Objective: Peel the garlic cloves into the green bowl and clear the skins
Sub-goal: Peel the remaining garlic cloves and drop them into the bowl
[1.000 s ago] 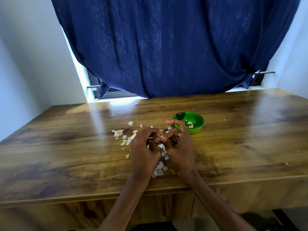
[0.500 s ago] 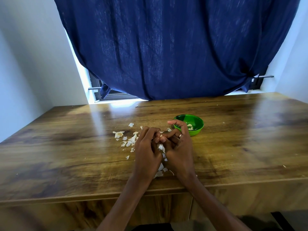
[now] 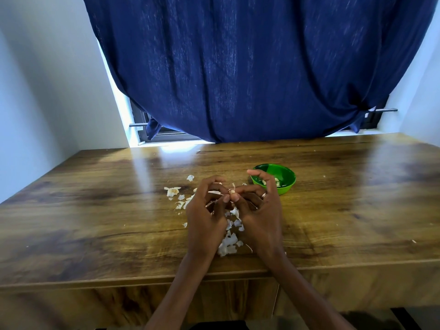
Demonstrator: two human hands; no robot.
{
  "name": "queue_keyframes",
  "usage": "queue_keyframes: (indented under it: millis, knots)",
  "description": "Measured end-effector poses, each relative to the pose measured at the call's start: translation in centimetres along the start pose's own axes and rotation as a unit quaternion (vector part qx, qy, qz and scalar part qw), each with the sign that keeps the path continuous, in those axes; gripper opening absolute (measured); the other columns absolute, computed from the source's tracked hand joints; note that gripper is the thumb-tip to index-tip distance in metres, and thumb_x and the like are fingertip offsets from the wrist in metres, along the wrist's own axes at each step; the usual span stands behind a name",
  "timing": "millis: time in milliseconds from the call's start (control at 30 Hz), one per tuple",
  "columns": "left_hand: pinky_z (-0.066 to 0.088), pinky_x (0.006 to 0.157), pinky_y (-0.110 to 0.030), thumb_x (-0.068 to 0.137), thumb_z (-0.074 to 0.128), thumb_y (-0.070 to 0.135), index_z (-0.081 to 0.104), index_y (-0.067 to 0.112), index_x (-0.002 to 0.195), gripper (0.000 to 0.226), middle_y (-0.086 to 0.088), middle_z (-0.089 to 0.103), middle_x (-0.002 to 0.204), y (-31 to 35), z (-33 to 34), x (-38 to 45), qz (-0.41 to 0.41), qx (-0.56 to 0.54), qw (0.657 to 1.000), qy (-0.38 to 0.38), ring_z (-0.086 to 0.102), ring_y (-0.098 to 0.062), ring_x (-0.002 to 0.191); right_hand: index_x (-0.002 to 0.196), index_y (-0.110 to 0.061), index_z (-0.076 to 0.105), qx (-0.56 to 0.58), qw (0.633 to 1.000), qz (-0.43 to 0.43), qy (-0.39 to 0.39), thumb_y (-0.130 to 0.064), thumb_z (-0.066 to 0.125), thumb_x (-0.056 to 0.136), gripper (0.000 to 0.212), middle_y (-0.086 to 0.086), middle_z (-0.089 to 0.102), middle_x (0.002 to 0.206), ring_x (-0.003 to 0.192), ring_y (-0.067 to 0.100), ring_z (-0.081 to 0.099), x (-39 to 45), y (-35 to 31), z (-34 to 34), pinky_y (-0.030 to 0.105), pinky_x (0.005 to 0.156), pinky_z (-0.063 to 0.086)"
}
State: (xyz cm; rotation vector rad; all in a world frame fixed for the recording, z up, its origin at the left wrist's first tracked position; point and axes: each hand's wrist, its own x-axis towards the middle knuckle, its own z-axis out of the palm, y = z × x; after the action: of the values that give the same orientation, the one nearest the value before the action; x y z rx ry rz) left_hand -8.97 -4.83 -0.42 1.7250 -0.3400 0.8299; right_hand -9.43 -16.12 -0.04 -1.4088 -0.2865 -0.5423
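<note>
Both hands, left hand [image 3: 204,217] and right hand [image 3: 259,210], pinch a small pale garlic clove [image 3: 232,191] over the wooden counter [image 3: 95,210]; peeled cloves sit in the round green bowl [image 3: 287,177], white papery skins [image 3: 228,244] uncleared.

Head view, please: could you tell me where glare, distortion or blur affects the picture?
In the head view, window glare streaks the table; wide-angle distortion bows the curtain; the garlic clove pinched between left hand and right hand looks soft.
</note>
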Motion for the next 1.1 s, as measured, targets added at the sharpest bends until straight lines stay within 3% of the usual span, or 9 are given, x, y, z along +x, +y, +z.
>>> queue_keyframes:
  millis: [100,200,300,400,567,700,1100]
  knots:
    - [0.059,0.072,-0.027,0.089,0.07,0.001,0.074,0.013,0.101,0.017,0.006,0.074,0.094,0.07,-0.05,0.01,0.016,0.023,0.999,0.015,0.072,-0.013,0.089,0.128,-0.018,0.052,0.007,1.0,0.011,0.017,0.003,0.078,0.083,0.057,0.003,0.077,0.09,0.092,0.015,0.075,0.06,0.13,-0.1,0.029,0.084,0.06]
    - [0.058,0.07,-0.024,0.086,0.074,0.0,0.076,0.013,0.093,0.015,0.007,0.074,0.088,0.03,-0.21,-0.03,0.012,0.02,0.999,0.037,0.072,-0.009,0.083,0.128,-0.019,0.052,-0.001,1.0,0.013,0.017,0.0,0.079,0.083,0.056,0.002,0.076,0.091,0.093,0.014,0.074,0.08,0.1,-0.11,0.029,0.084,0.06]
    - [0.057,0.066,-0.021,0.084,0.075,-0.003,0.076,0.01,0.091,0.014,0.007,0.074,0.085,-0.02,-0.35,0.08,-0.012,-0.013,1.0,0.022,0.072,-0.009,0.079,0.128,-0.018,0.052,0.007,1.0,0.02,0.009,0.003,0.077,0.084,0.055,0.005,0.076,0.092,0.094,0.016,0.074,0.09,0.17,-0.13,0.035,0.086,0.061]
    - [0.06,0.067,-0.027,0.085,0.075,-0.001,0.074,0.009,0.09,0.012,0.006,0.073,0.086,-0.17,-0.45,0.12,-0.01,-0.012,1.0,0.013,0.072,-0.013,0.081,0.127,-0.019,0.053,0.022,0.999,0.035,-0.008,0.004,0.076,0.085,0.053,0.007,0.076,0.093,0.096,0.02,0.074,0.1,0.17,-0.2,0.042,0.089,0.061]
    - [0.06,0.07,-0.029,0.088,0.073,0.003,0.073,0.011,0.092,0.009,0.003,0.072,0.089,-0.38,-0.47,0.06,-0.015,-0.002,1.0,-0.003,0.071,-0.015,0.085,0.125,-0.019,0.055,0.026,0.998,0.047,-0.022,0.003,0.077,0.084,0.05,0.007,0.075,0.094,0.096,0.022,0.075,0.07,-0.03,-0.3,0.043,0.089,0.061]
    - [0.061,0.076,-0.038,0.089,0.072,0.006,0.072,0.013,0.095,0.01,0.005,0.072,0.093,-0.8,-0.44,0.12,-0.023,0.011,1.0,-0.014,0.07,-0.015,0.089,0.126,-0.019,0.056,0.033,0.997,0.057,-0.031,0.0,0.077,0.086,0.049,0.004,0.078,0.099,0.099,0.018,0.075,0.11,-0.14,-0.34,0.04,0.09,0.061]
    - [0.059,0.075,-0.033,0.091,0.07,0.007,0.072,0.019,0.089,0.012,0.01,0.072,0.088,-0.54,-0.35,0.09,-0.043,0.023,0.999,0.0,0.07,-0.01,0.088,0.125,-0.018,0.055,0.013,0.998,0.052,-0.031,0.002,0.076,0.086,0.048,0.001,0.079,0.098,0.101,0.013,0.074,0.07,-0.17,-0.23,0.033,0.092,0.059]
